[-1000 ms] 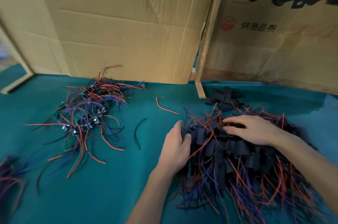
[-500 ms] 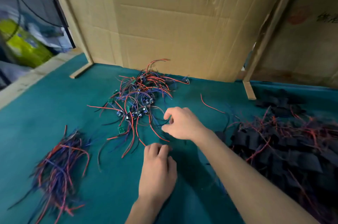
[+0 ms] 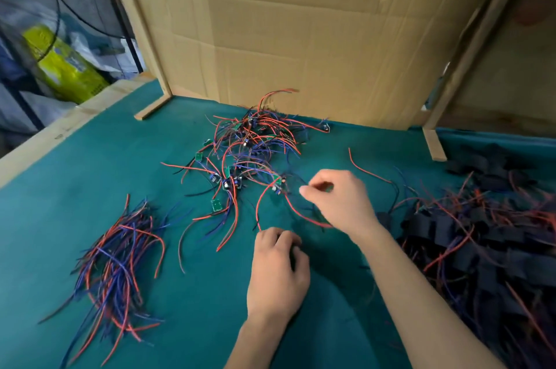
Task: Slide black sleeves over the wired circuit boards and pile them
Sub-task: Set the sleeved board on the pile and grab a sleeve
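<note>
Teal table [image 3: 90, 176]. At right, large pile of sleeved boards [image 3: 481, 248]. Centre back, tangle of wired circuit boards [image 3: 249, 152]. Right hand [image 3: 337, 200] at tangle's near edge, fingers pinched, seemingly on a board's wire. Left hand [image 3: 276, 272] just nearer, curled; contents unclear.

Dim, even indoor light, soft shadows under the forearms, motion blur throughout, wide-angle bending at the edges.

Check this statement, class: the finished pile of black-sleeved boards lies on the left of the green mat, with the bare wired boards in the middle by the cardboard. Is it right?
Wrong in one respect: the head view shows the sleeved pile on the right of the green mat; loose wires lie on the left. The bare wired boards are indeed in the middle by the cardboard.
</note>
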Demonstrator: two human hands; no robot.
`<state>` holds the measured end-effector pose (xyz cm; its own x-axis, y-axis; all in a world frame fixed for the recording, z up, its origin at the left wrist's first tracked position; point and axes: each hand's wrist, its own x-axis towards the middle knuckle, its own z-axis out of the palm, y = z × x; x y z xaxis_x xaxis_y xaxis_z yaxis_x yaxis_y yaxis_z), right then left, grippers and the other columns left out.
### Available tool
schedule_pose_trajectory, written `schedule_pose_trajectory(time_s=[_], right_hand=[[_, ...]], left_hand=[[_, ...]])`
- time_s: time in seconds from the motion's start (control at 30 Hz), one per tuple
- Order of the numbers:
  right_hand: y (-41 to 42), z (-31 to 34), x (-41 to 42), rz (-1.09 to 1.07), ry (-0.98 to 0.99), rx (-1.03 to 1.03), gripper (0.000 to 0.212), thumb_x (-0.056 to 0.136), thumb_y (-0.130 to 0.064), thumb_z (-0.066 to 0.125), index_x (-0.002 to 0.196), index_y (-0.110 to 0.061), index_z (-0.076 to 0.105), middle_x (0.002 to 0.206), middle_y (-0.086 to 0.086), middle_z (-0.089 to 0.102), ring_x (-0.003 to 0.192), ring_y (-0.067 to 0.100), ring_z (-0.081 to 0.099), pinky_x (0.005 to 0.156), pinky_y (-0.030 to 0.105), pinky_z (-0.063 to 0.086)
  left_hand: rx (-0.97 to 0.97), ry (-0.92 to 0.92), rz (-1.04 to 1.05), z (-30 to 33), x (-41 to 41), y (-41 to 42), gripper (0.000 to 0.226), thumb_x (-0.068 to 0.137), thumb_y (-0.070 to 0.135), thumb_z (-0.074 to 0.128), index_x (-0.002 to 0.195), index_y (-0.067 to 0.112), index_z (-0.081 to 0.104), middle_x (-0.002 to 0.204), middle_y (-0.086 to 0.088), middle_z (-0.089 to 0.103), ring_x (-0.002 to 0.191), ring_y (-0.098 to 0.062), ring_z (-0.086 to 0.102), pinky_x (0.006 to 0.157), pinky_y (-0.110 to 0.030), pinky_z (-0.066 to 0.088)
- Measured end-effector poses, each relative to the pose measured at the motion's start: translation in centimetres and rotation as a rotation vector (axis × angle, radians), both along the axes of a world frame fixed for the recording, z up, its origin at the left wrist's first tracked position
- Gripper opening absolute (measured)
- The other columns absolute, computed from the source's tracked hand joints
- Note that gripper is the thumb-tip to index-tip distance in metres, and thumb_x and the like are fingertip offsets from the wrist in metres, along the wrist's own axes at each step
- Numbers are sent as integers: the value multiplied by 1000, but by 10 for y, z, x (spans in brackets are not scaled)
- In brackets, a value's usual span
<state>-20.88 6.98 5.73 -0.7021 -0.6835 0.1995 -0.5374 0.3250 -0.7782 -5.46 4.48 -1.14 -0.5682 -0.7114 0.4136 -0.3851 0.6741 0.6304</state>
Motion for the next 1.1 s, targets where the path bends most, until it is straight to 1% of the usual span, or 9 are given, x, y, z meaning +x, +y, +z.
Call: schedule_pose_trajectory(time_s=[0.1,0.23,0.33,0.4,0.57,0.67,0.83,1.0,1.1], right_hand=[[35,-2,-3,-24,-59,-96,20,82,-25,79,66,-18,70,63,-17,66,60,-3,56,61,10,39],[53,1,-11,17,-297,-159,22,84,-23,79,65,-18,70,57,-6,65,51,6,50,55,21,39],[61,7,-22,-8,-402,-265,22,88,-17,76,66,-14,71,56,-1,63,47,9,48,45,15,35],[65,7,-27,-21,-485,-314,23,90,-14,74,67,-13,72,56,-1,62,45,10,46,43,16,33],[72,1,-32,51,-621,-442,16,92,-14,73,77,-10,75,61,0,62,44,11,45,43,20,32],[71,-1,-30,107,-562,-484,11,92,-13,74,82,-12,79,62,0,62,45,10,43,44,17,33],[72,0,-24,246,-451,-402,22,87,-6,78,80,-26,84,64,-5,72,47,4,46,46,16,37],[76,0,-24,340,-490,-252,12,82,1,80,78,-10,83,54,-1,66,42,4,47,42,16,36],[81,1,-28,425,-547,-230,8,81,0,81,76,-5,81,54,6,65,41,6,49,42,16,38]], left_hand=[[8,-3,-13,-3,-1,-2,13,82,8,57,87,14,66,90,0,62,92,-22,51,86,-28,40],[66,41,3,-3,0,-2,23,84,3,61,103,15,65,100,3,65,99,-20,56,89,-18,38],[100,190,40,4,6,4,25,84,10,56,106,17,64,100,6,65,92,-19,62,82,-12,43],[29,253,75,9,7,9,24,83,14,54,105,17,62,99,6,60,90,-18,58,81,-20,46],[-83,230,180,38,-19,-3,36,91,26,56,124,10,59,126,-6,54,120,-21,47,107,-23,32],[323,86,26,69,-52,-17,46,101,48,39,95,11,68,93,-3,74,90,-25,66,81,-35,49],[1190,201,-192,90,-91,-20,46,104,47,43,93,8,65,69,-4,70,53,-16,66,48,-23,52],[1376,364,-358,92,-92,-20,25,104,19,46,108,0,62,90,-14,76,68,-21,72,47,-31,55],[1472,438,-415,95,-92,-23,27,102,13,43,110,0,65,89,-10,73,75,-18,74,60,-30,61]])
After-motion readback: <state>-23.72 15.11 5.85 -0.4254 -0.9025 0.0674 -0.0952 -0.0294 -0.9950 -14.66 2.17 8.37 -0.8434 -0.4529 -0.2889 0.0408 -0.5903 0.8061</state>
